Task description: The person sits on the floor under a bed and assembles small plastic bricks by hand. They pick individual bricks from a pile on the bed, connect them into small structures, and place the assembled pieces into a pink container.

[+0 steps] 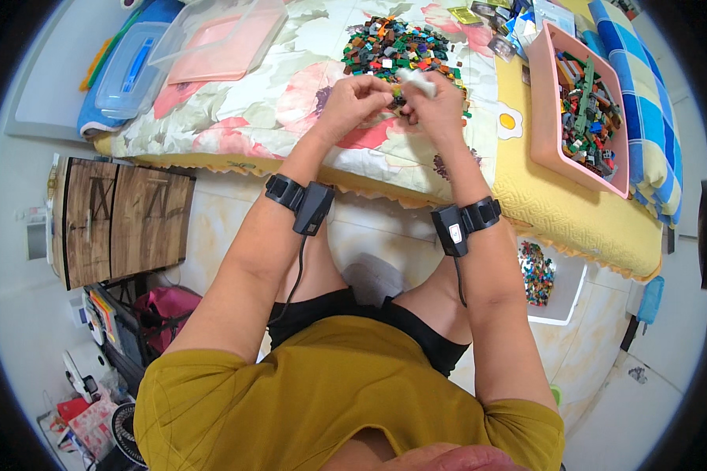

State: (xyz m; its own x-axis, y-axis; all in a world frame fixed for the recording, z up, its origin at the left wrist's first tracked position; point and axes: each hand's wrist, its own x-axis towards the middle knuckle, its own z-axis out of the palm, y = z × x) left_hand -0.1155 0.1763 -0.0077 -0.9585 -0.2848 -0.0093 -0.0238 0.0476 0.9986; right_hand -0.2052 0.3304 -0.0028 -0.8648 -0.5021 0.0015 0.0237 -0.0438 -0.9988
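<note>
Over the near edge of a heap of small multicoloured building bricks point(393, 51), my two hands are close together. My left hand point(355, 104) is closed in a pinch, thumb against fingers. What it grips, if anything, is too small to make out; a yellowish-green piece point(396, 91) shows just beyond its fingertips. My right hand point(440, 106) is closed around a small white object point(418, 82), blurred and partly covered by the fingers. The heap lies on a flowered bed sheet point(291, 86).
A pink bin point(540, 110) of bricks stands at the right beside a rolled blue checked quilt point(644, 110). Clear plastic containers point(212, 47) lie at the far left. A white box point(565, 302) of bricks sits on the floor. Wooden drawers point(126, 220) stand at left.
</note>
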